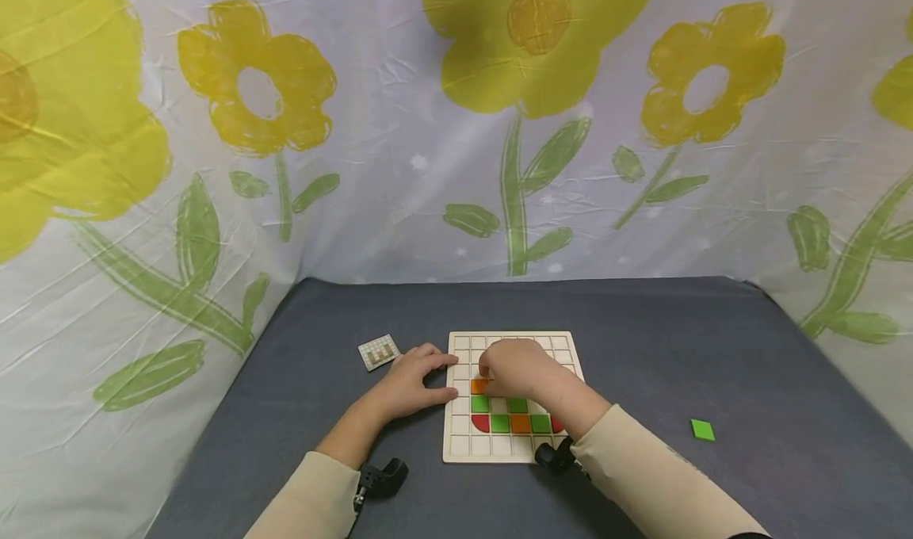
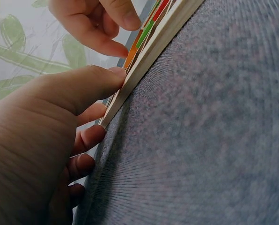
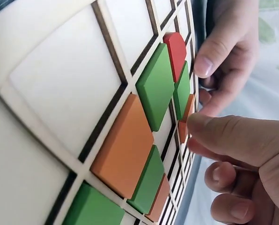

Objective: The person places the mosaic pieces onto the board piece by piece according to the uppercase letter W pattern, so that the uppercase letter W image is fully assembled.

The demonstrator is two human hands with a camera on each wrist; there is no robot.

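Observation:
A wooden grid board [image 1: 460,446] lies on the dark cloth, with green, orange and red tiles set in its cells. My left hand [image 1: 412,382] rests at the board's left edge; its thumb and forefinger touch the rim with the fingers loosely extended. Over the upper middle of the grid is my right hand [image 1: 524,368], its thumb and forefinger pinching at an orange tile [image 3: 182,132]. The fingertips partly cover that tile. Nearby sit a green tile [image 1: 480,404] and a red rounded tile [image 1: 481,422]. The right hand and forearm hide part of the grid.
A small pattern card [image 1: 378,353] lies beyond the left hand, left of the board. One loose green tile [image 1: 702,430] is on the cloth [image 1: 756,380] far to the right. A flower-printed curtain [image 1: 385,206] stands behind the table.

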